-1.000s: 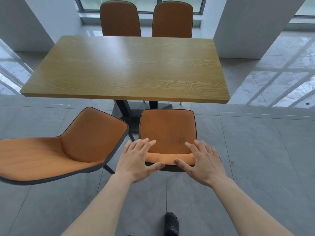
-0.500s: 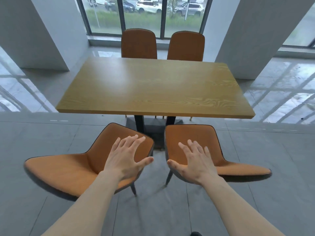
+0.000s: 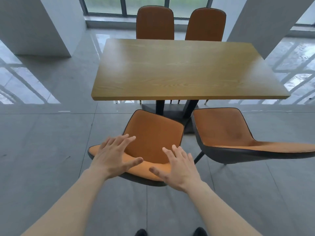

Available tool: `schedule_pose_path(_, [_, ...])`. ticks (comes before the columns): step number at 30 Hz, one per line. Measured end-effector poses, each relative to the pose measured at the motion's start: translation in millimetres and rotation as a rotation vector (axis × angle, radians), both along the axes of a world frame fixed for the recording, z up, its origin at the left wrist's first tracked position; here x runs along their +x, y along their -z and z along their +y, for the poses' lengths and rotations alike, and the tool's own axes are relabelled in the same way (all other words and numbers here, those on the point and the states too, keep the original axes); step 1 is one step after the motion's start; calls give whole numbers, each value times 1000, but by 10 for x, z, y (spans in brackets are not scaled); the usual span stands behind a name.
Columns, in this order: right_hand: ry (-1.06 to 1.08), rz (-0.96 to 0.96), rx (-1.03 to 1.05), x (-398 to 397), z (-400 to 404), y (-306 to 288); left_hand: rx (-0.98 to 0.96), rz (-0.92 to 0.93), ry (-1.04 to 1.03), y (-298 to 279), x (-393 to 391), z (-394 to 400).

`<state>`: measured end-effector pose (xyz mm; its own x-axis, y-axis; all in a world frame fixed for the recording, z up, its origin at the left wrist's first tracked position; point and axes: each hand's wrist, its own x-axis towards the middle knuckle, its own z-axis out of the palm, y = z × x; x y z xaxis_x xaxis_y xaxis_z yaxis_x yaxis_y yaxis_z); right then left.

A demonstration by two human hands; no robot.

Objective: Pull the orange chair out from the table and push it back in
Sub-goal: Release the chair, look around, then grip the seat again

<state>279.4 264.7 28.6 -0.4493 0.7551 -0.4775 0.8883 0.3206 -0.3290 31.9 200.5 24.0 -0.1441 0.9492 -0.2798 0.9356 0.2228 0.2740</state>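
An orange chair [image 3: 153,133] with a dark shell stands at the near side of the wooden table [image 3: 179,70], its seat toward the table and its backrest toward me. It sits clear of the table edge, slightly turned. My left hand [image 3: 115,155] is spread over the left part of the backrest's top edge. My right hand [image 3: 179,167] is spread over the right part. Both hands have their fingers apart and grip nothing. Whether the palms touch the backrest I cannot tell.
A second orange chair [image 3: 225,130] stands close on the right, turned outward. Two more orange chairs [image 3: 155,23] [image 3: 206,24] are tucked in at the table's far side. White pillars [image 3: 34,26] [image 3: 269,23] flank the table. The floor is grey tile.
My hands and view have shifted from the right near chair, past the gap between the two chairs, to the left near chair. Both hands stayed open throughout.
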Motion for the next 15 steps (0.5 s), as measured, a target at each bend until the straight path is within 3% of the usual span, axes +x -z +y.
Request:
schedule_pose_path(7, [3, 19, -117, -394, -446, 423, -108, -39, 107, 244, -502, -272])
schedule_pose_path(15, [24, 98, -90, -421, -440, 571, -145, -29, 161, 302, -712, -206])
